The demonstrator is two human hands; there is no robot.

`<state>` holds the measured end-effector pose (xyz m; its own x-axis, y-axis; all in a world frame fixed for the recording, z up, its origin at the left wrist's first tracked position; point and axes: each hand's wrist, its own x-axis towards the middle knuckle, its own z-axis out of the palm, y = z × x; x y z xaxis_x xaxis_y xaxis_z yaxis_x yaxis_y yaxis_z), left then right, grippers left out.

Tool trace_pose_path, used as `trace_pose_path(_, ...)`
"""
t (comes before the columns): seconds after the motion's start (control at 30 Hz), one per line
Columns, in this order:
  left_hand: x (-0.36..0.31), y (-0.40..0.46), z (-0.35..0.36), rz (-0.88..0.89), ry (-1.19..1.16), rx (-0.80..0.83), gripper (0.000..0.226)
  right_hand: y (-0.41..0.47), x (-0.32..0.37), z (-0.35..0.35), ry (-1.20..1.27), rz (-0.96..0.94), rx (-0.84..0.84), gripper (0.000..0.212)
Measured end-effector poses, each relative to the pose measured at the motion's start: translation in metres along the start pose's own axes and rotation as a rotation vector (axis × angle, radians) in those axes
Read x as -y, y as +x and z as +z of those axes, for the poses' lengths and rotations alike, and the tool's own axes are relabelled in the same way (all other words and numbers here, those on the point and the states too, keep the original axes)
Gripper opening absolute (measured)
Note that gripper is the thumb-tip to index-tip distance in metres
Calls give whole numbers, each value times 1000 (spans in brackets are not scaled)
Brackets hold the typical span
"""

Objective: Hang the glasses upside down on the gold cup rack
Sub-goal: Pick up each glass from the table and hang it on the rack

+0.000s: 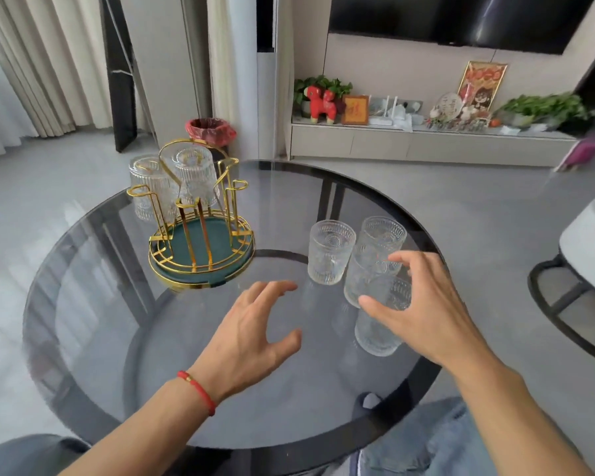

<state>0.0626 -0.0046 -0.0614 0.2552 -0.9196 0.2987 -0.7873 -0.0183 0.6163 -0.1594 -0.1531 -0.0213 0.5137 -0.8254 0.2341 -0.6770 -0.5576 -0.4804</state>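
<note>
I am watching my right hand (426,310) closing its grip around a ribbed clear glass (378,290) tilting above the round smoked-glass tabletop (117,338), while my left hand (251,338) is hovering open and empty. 2 glasses are hanging upside down on the gold wire rack (200,231); others are standing nearby. Slick embossed glass could be slipping, or knocking its neighbour (330,252).

Clear ribbed glasses (330,250) with embossed sunburst medallions; gold wire rack (200,214) on my dark green tray (203,243); smoked grey glass surface (117,304); red cord bracelet (197,391) at my left wrist.
</note>
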Motion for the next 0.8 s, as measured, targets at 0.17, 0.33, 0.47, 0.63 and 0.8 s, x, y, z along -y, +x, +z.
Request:
trace_pose_path(0.17, -3, 2, 7, -13, -40, 33, 50, -6, -16, 0, 45, 89, 123, 103)
trace_pose_path(0.33, -7, 5, 11, 20, -130, 95, 47, -10, -13, -6, 45, -46, 136, 99)
trace_pose_path(0.47, -12, 4, 12, 51, -229, 201, 78, -10, 4, 0, 202, -144, 210, 100)
trace_pose_path(0.63, -15, 4, 11, 10, -311, 158, 106, -3, 33, 27, 388, -222, 261, 97)
trace_pose_path(0.8, -5, 19, -18, -242, -588, -169, 85, 16, 59, 44, 656, -112, 321, 69)
